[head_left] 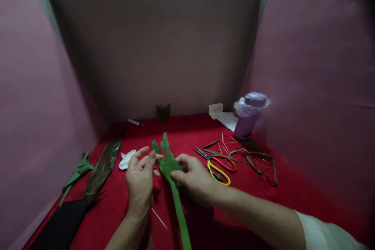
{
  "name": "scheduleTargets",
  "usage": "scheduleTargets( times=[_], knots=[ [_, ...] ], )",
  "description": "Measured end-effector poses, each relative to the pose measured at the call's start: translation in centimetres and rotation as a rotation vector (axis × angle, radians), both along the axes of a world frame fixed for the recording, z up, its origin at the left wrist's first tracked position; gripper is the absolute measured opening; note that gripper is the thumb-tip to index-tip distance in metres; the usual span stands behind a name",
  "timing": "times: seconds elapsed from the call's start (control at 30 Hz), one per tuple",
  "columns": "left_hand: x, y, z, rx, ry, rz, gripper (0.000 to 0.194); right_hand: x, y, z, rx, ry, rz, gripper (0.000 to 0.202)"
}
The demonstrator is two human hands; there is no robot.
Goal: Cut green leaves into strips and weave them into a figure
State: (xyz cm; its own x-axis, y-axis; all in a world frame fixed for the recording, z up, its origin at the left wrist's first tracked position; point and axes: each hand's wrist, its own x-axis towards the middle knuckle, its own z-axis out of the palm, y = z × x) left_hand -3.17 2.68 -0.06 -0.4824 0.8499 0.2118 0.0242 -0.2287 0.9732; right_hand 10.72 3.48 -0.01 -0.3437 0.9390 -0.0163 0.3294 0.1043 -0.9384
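Observation:
Green leaf strips (pixel 170 165) are bunched together at the centre, with one long strip hanging toward the near edge. My right hand (pixel 195 175) pinches the bunch from the right, thumb on top. Just left of it is my left hand (pixel 142 175), its fingers apart and their tips close to the leaf; whether they touch it I cannot tell. Scissors (pixel 215 164) with one red and one yellow handle lie to the right of my right hand. A thin stick (pixel 159 218) rests on the red cloth (pixel 137 127) below my hands.
On the right are brown strips (pixel 258 162), thin sticks (pixel 224 142), white cards (pixel 225 119) and a purple container (pixel 246 123). Left lie a white tissue (pixel 127 160), dark leaf (pixel 104 166), folded green leaf (pixel 81 168) and black cloth (pixel 60 226). Behind are a syringe (pixel 134 122) and leaf cup (pixel 163 112).

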Motion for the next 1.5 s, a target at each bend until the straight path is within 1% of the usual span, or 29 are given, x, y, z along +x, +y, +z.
scheduleTargets(
  times=[0.1,0.13,0.17,0.23,0.3,0.37,0.43,0.53,0.63,0.73,0.83,0.9,0.97,1.03,1.1,1.2,1.3,1.37,1.47,1.5],
  knots=[
    [-1.6,1.3,-0.8,-0.113,0.165,0.037,0.03,1.6,3.8,1.0,-0.034,-0.103,0.003,0.02],
    [-2.1,1.7,-1.2,-0.164,0.238,0.048,0.029,2.1,5.2,1.2,-0.045,-0.157,0.006,0.018],
    [-2.5,2.0,-1.5,-0.215,0.322,0.052,0.026,2.4,6.5,1.3,-0.055,-0.22,0.002,0.016],
    [-3.0,2.4,-2.0,-0.324,0.502,0.068,0.02,2.6,8.8,1.0,-0.062,-0.339,0.007,0.026],
    [-2.9,2.5,-2.2,-0.423,0.68,0.083,0.023,2.4,10.2,0.7,-0.039,-0.44,0.005,0.029],
    [-2.6,2.4,-2.2,-0.5,0.834,0.092,0.028,2.1,10.6,0.5,0.027,-0.523,-0.007,0.029],
    [-2.2,2.4,-2.0,-0.559,0.953,0.094,0.028,1.9,10.2,0.5,0.14,-0.587,-0.049,0.029],
    [-1.9,2.6,-2.0,-0.64,1.076,0.085,0.028,1.9,8.5,0.8,0.369,-0.629,-0.139,0.029],
    [-1.9,2.9,-2.1,-0.705,1.146,0.067,0.027,1.8,6.6,0.7,0.548,-0.61,-0.153,0.025],
    [-1.8,3.2,-2.3,-0.724,1.179,0.066,0.029,1.8,4.8,0.3,0.647,-0.582,-0.129,0.018],
    [-1.5,3.5,-2.5,-0.697,1.184,0.094,0.031,1.9,3.0,0.0,0.696,-0.559,-0.112,0.015],
    [-1.2,3.6,-2.6,-0.665,1.181,0.123,0.037,2.1,1.7,0.0,0.715,-0.545,-0.1,0.014],
    [-1.0,3.6,-2.6,-0.639,1.184,0.157,0.045,2.6,0.6,0.1,0.737,-0.52,-0.06,0.011],
    [-0.9,3.6,-2.6,-0.63,1.188,0.185,0.05,3.6,0.0,0.3,0.741,-0.514,-0.041,0.01],
    [-0.9,3.7,-2.7,-0.632,1.183,0.198,0.05,5.2,0.2,0.6,0.707,-0.559,-0.102,0.013],
    [-1.0,3.8,-2.7,-0.635,1.159,0.188,0.045,8.6,1.0,0.6,0.584,-0.699,-0.172,0.016],
    [-1.0,4.0,-2.8,-0.637,1.142,0.159,0.037,11.9,1.3,0.0,0.524,-0.753,-0.163,0.019],
    [-1.0,4.1,-2.7,-0.641,1.142,0.146,0.035,13.5,1.0,-0.6,0.488,-0.778,-0.138,0.015],
    [-1.5,4.2,-2.5,-0.66,1.16,0.141,0.042,14.5,0.3,-1.2,0.458,-0.8,-0.079,0.004],
    [-1.8,4.2,-2.3,-0.667,1.17,0.137,0.045,14.6,0.2,-1.2,0.448,-0.808,-0.058,0.005]
  ],
)
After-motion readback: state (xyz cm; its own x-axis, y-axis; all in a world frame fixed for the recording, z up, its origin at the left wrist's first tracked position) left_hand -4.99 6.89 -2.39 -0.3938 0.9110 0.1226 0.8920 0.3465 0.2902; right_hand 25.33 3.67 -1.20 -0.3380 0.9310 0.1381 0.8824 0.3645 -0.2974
